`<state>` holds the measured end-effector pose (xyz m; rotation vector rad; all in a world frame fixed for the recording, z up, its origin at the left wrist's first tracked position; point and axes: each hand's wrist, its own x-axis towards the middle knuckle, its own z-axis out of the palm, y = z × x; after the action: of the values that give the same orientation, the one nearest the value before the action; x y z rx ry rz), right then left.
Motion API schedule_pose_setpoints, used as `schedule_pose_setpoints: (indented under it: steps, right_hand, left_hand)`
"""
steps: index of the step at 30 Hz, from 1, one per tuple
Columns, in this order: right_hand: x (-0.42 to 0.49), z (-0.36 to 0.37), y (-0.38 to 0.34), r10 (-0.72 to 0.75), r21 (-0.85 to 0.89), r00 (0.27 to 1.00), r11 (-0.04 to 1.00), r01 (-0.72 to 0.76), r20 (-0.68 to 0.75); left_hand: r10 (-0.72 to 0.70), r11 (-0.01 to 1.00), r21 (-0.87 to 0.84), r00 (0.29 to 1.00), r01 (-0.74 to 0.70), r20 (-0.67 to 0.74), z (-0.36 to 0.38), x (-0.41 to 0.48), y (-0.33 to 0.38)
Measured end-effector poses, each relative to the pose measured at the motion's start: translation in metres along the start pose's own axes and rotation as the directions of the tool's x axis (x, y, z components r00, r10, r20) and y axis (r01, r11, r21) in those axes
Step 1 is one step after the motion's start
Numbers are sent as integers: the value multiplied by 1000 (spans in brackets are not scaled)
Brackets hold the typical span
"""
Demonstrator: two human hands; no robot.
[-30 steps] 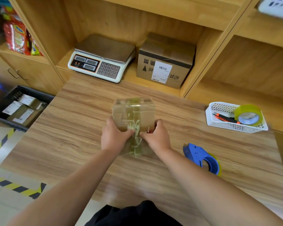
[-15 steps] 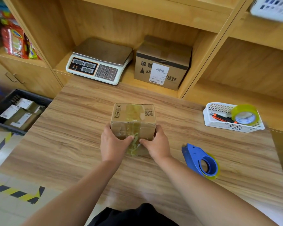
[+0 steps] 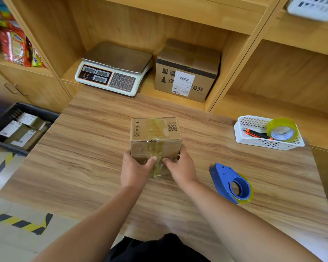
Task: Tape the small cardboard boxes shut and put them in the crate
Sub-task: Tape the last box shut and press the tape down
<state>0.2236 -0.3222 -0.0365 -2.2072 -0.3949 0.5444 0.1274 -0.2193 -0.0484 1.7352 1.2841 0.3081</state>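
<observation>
A small cardboard box [image 3: 155,132] stands on the wooden table [image 3: 87,163], with a strip of clear tape running over its top and down its near face. My left hand [image 3: 133,170] holds the box's near left side, thumb pressing the tape. My right hand [image 3: 181,166] holds the near right side, thumb also on the tape. A loose end of tape hangs below the box between my hands. The dark crate [image 3: 0,118] sits at the left below the table and holds several labelled boxes. A blue tape dispenser [image 3: 230,183] lies on the table to the right of my hands.
A white basket [image 3: 254,142] at the right holds a tape roll [image 3: 281,129] and pens. On the shelf behind stand a weighing scale [image 3: 112,70] and a larger labelled carton [image 3: 187,70]. Yellow-black tape marks the floor [image 3: 17,222] at the left.
The box has been tipped back from a tilt so that it now stands flat on the table. My thumbs stay on the tape on its near face.
</observation>
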Motion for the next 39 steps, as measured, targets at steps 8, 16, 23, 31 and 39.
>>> schedule_pose_setpoints:
  steps: [8,16,23,31,39]
  right_hand:
    - [8,-6,-5,85,-53,994,995,-89,-73]
    - [9,-6,8,135,-114,982,986,-121,128]
    - [-2,-16,23,147,2,960,988,-151,238]
    - [-3,-22,12,106,-2,976,994,-108,188]
    - [11,-39,-18,-82,-40,993,996,85,82]
  left_hand:
    - [30,994,100,995,-40,92,-11,4,0]
    - [31,999,-26,959,-25,281,-12,-1,-16]
    - [76,997,-54,894,-58,442,-20,2,-37]
    - [138,990,-76,896,-117,422,-25,3,-28]
    - [159,970,-227,939,-91,304,-35,22,4]
